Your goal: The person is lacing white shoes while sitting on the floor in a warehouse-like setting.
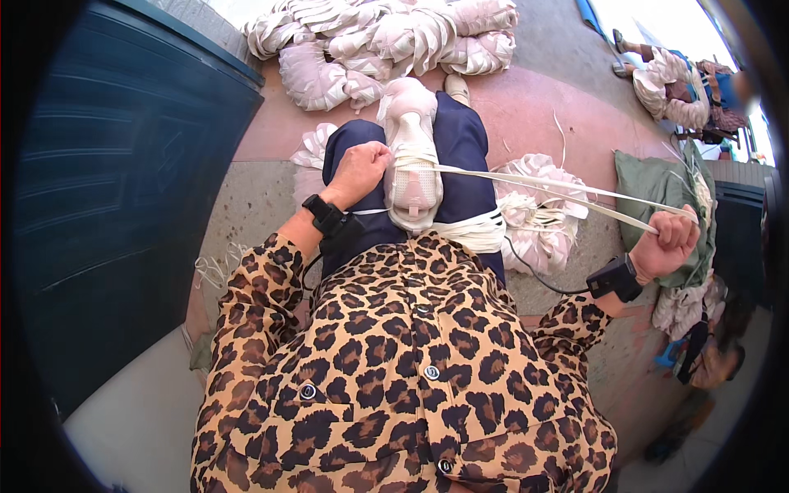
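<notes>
A white and pale pink piece that looks like a shoe upper (413, 193) lies lengthwise between my thighs. Around its middle run flat white laces (526, 178). From there two strands stretch taut to the right, ending in my right hand (670, 240), whose fingers are curled round them. My left hand (362, 174) is closed beside the upper's left edge, thumb and forefinger pinched together; what they hold, if anything, is too small to make out. More white laces (472, 230) lie bundled across my right thigh.
A large heap of similar white-pink pieces (386, 41) lies ahead on the floor, with a smaller bundle (542, 214) by my right leg. A dark blue panel (140, 164) stands at left. Right are a green sack (649, 185) and another person (699, 86).
</notes>
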A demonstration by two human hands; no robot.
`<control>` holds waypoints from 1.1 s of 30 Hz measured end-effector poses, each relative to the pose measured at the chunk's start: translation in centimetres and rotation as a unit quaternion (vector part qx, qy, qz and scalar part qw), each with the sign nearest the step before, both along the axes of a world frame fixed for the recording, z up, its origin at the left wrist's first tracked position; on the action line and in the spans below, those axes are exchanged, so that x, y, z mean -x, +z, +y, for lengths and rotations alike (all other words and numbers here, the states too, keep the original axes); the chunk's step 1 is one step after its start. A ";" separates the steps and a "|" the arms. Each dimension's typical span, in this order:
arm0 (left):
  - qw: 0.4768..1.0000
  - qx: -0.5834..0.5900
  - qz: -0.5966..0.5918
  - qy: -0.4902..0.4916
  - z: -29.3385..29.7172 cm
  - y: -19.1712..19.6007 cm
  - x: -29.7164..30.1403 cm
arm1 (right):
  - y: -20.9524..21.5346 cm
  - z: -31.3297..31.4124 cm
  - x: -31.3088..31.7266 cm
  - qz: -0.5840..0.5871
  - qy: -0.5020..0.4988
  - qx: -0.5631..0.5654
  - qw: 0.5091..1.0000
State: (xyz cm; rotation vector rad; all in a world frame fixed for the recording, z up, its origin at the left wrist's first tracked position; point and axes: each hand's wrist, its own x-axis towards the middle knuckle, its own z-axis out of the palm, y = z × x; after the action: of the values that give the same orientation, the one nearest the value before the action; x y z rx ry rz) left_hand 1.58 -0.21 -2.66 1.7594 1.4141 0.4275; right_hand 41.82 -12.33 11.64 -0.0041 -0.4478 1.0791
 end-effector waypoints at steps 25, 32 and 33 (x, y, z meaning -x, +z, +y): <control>0.744 0.086 -0.652 0.116 8.1 15.1 20.5 | -10.4 7.8 15.2 -0.518 0.212 0.420 0.715; 0.913 0.048 -0.221 0.340 4.8 9.0 18.3 | -15.5 6.8 18.3 -0.806 0.100 0.312 0.494; 0.939 0.075 -0.165 0.293 4.0 7.8 16.0 | -15.2 6.7 18.4 -0.820 0.108 0.309 0.470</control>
State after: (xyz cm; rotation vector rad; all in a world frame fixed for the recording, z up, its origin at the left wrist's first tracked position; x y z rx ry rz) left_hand -14.43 3.79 5.19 1.0561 1.6521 0.8609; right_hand 23.47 -5.63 -3.58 -1.8628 -1.7866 1.1223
